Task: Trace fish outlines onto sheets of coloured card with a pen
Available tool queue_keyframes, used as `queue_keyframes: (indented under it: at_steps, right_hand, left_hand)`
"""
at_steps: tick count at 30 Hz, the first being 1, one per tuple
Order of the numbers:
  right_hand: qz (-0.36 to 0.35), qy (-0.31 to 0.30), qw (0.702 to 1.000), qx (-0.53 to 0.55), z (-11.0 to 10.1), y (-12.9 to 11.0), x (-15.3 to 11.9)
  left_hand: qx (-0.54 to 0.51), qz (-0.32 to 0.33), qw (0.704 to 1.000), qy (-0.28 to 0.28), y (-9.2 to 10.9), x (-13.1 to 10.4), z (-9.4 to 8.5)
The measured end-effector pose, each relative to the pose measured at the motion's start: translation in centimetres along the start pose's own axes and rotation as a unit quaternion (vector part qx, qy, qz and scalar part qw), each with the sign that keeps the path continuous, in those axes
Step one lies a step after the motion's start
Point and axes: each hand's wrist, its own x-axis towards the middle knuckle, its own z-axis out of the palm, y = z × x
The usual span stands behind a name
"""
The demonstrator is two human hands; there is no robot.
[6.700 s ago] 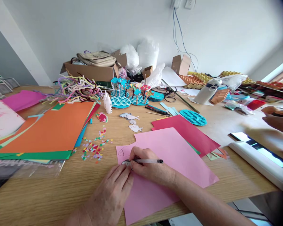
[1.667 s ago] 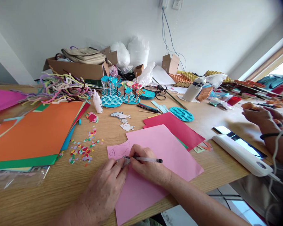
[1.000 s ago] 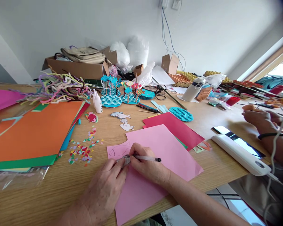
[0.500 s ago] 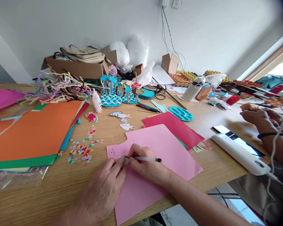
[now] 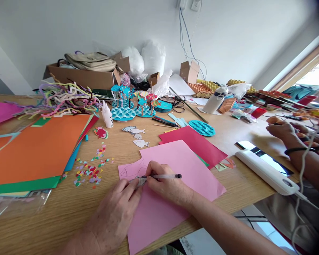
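Wooden tabletop (image 5: pixel 66 212) lies bare left of the arms. The right hand (image 5: pixel 166 184) pinches a pen (image 5: pixel 167 176) over a pink sheet (image 5: pixel 186 166) near the table's front edge; the left hand (image 5: pixel 119 207), fingers together, touches a grey cutout (image 5: pixel 141 181), grip unclear. Red paper (image 5: pixel 195 143) borders the sheet's far side.

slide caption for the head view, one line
Right hand holds a pen over pink paper while the left hand touches a small grey cutout beside a drawn fish.

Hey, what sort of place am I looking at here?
Probably a craft room or similar workspace: the table bears sheets of coloured paper, a tangle of fuzzy craft stems and a pink sheet with a fish outline, where the right hand holds a pen.
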Motion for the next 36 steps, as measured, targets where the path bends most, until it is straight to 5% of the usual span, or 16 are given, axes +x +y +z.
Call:
queue_keyframes:
  at_steps: [9,15,36]
  right_hand:
    - [0.019,0.012,0.997,0.068,-0.2,0.6,0.2]
    - [0.019,0.006,0.999,0.047,-0.1,0.4,0.2]
    - [0.018,-0.004,1.000,0.012,-1.0,0.6,0.0]
  left_hand:
    - [0.027,0.013,0.998,0.052,-0.2,0.1,0.7]
    - [0.070,0.058,0.996,0.025,-0.3,0.7,0.1]
    - [0.071,0.037,0.997,0.009,0.1,1.2,0.3]
